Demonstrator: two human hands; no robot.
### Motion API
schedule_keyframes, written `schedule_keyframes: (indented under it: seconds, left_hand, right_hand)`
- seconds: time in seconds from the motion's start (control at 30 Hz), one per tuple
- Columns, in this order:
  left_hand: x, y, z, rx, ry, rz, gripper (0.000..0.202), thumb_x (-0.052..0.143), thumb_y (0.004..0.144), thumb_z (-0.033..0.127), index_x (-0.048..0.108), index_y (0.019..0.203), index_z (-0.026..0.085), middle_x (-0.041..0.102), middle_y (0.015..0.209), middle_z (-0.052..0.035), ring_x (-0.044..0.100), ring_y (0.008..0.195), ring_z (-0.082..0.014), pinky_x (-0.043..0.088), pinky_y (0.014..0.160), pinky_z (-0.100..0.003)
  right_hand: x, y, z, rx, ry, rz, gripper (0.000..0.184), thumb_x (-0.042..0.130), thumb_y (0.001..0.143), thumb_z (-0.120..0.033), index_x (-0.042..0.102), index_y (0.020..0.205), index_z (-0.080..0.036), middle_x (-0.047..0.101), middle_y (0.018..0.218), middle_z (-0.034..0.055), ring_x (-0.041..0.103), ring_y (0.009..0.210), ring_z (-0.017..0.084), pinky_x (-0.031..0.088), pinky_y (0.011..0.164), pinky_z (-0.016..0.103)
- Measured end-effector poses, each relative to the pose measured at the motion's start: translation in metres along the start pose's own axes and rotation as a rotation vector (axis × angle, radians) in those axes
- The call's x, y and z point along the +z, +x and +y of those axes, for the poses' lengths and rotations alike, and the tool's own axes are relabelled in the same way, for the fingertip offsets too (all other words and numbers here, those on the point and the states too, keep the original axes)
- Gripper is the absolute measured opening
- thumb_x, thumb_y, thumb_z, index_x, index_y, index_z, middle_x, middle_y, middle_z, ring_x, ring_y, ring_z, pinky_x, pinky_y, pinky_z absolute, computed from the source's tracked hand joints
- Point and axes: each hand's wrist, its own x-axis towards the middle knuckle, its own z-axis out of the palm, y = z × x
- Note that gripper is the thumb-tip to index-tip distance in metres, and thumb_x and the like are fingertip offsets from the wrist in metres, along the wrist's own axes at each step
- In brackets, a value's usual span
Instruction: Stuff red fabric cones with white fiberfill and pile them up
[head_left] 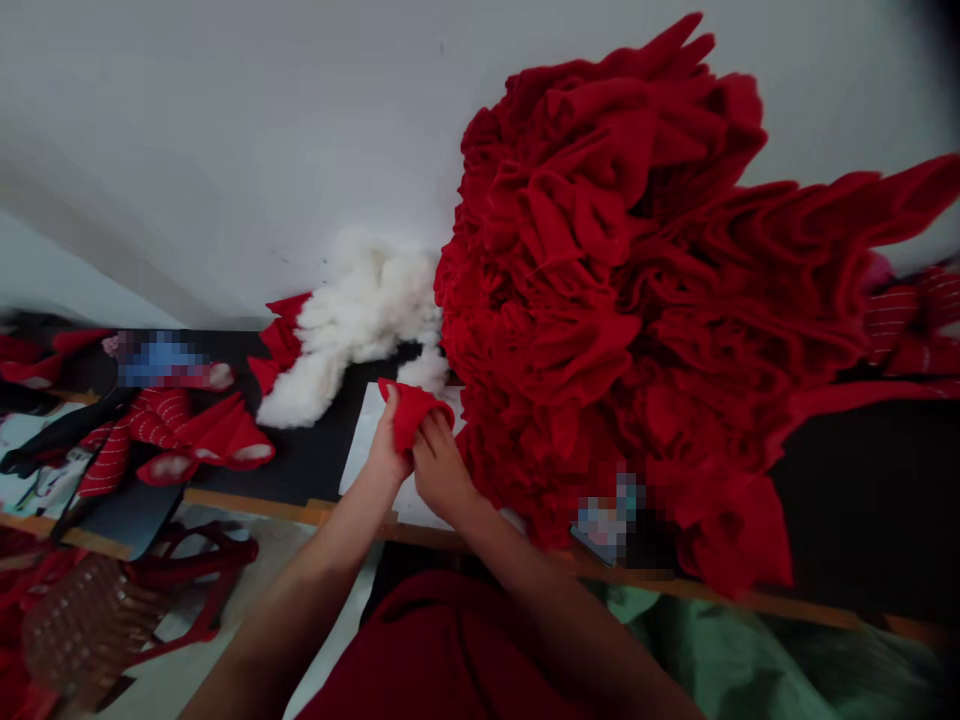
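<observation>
Red cloth piece [411, 412]: small, bunched, held betw. both hands, just above white paper sheet [365, 440], nr. front table edge.
L hand [384, 445]: fingers [390, 402] clamped on cloth's left side.
R hand [441, 470]: fingers [429, 430] together, clamped on cloth's right side.
Red fabric heap [600, 280]: huge, ruffled, just right of hands, against white wall [225, 130].
White stuffing [352, 325]: fluffy clump, back table edge, touching heap.
Red striped pieces [146, 430]: left end of table.
Table [255, 508]: black top, wood front edge.
Green sheet [712, 640]: below front edge, right.
</observation>
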Motion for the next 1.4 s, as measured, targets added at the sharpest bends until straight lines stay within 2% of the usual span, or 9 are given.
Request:
schedule_keyframes:
  seconds: [0.1,0.23,0.4,0.5,0.7,0.8,0.93,1.2,1.4]
  left_hand:
    - [-0.003,-0.001,-0.004,-0.008,0.009,0.028,0.039,0.039,0.084,0.047,0.059,0.074,0.015,0.064,0.066,-0.0032,0.06,0.06,-0.0116,0.051,0.069,-0.025]
    - [-0.01,-0.003,-0.01,0.01,0.061,0.077,0.034,0.05,0.079,0.045,0.06,0.083,0.013,0.066,0.074,-0.0054,0.063,0.066,-0.0149,0.05,0.075,-0.029]
    - [-0.025,-0.006,-0.016,0.023,0.17,0.092,0.021,0.057,0.077,0.027,0.059,0.094,0.014,0.067,0.08,-0.0048,0.064,0.071,-0.015,0.049,0.08,-0.03]
    - [-0.03,-0.008,-0.012,0.017,0.197,0.065,0.024,0.056,0.077,0.025,0.058,0.099,0.014,0.067,0.084,-0.0065,0.064,0.074,-0.0156,0.049,0.079,-0.029]
    - [-0.034,-0.012,-0.008,-0.004,0.166,-0.008,0.038,0.054,0.078,0.034,0.054,0.11,0.014,0.067,0.088,-0.0082,0.064,0.081,-0.0183,0.048,0.085,-0.034]
    - [-0.037,-0.013,-0.015,-0.004,0.169,-0.066,0.045,0.056,0.077,0.033,0.049,0.118,0.015,0.066,0.096,-0.0085,0.063,0.086,-0.0186,0.046,0.088,-0.035]
    - [-0.045,-0.014,-0.021,-0.019,0.178,-0.05,0.049,0.056,0.077,0.03,0.045,0.123,0.016,0.066,0.095,-0.0077,0.063,0.086,-0.0168,0.044,0.09,-0.031]
    - [-0.058,-0.022,-0.024,-0.011,0.237,-0.074,0.059,0.063,0.07,0.022,0.043,0.125,0.015,0.067,0.092,-0.0075,0.063,0.087,-0.0197,0.044,0.091,-0.035]
    - [-0.053,-0.022,-0.021,0.011,0.161,0.027,0.048,0.055,0.078,0.031,0.046,0.122,0.015,0.068,0.088,-0.0072,0.064,0.081,-0.0173,0.047,0.086,-0.033]
  right_hand:
    - [-0.003,0.001,0.002,-0.023,-0.099,-0.087,0.041,0.037,0.078,-0.004,0.054,0.114,-0.008,0.057,0.112,0.0149,0.043,0.114,0.028,0.038,0.097,0.047]
    - [-0.008,0.001,0.002,0.056,-0.152,-0.189,0.041,0.04,0.079,-0.008,0.052,0.117,-0.004,0.057,0.112,0.0186,0.046,0.11,0.03,0.038,0.096,0.048]
    - [-0.009,-0.005,0.004,0.068,-0.096,-0.228,0.048,0.041,0.079,-0.01,0.043,0.126,-0.005,0.05,0.124,0.0183,0.043,0.116,0.029,0.038,0.097,0.046]
    - [-0.01,-0.015,0.002,0.029,-0.082,-0.205,0.045,0.041,0.08,-0.011,0.044,0.125,-0.003,0.05,0.123,0.0196,0.04,0.118,0.029,0.037,0.097,0.048]
    - [-0.011,-0.035,-0.015,0.066,-0.156,-0.095,0.039,0.04,0.082,-0.01,0.05,0.118,-0.006,0.054,0.117,0.0187,0.038,0.12,0.03,0.034,0.097,0.054]
    - [-0.013,-0.033,-0.014,0.064,-0.136,-0.184,0.043,0.042,0.081,-0.012,0.046,0.123,-0.007,0.052,0.121,0.019,0.039,0.119,0.031,0.034,0.097,0.054]
    - [-0.017,-0.03,-0.009,0.078,-0.09,-0.315,0.047,0.044,0.081,-0.015,0.042,0.126,-0.004,0.048,0.126,0.0209,0.038,0.12,0.032,0.032,0.098,0.054]
    - [-0.018,-0.038,-0.013,0.093,-0.014,-0.436,0.055,0.05,0.078,-0.019,0.037,0.13,-0.008,0.043,0.131,0.0187,0.037,0.123,0.031,0.033,0.099,0.049]
    - [-0.013,-0.048,-0.021,0.116,-0.097,-0.28,0.042,0.049,0.078,-0.014,0.048,0.12,-0.006,0.051,0.122,0.0191,0.038,0.12,0.03,0.033,0.099,0.052]
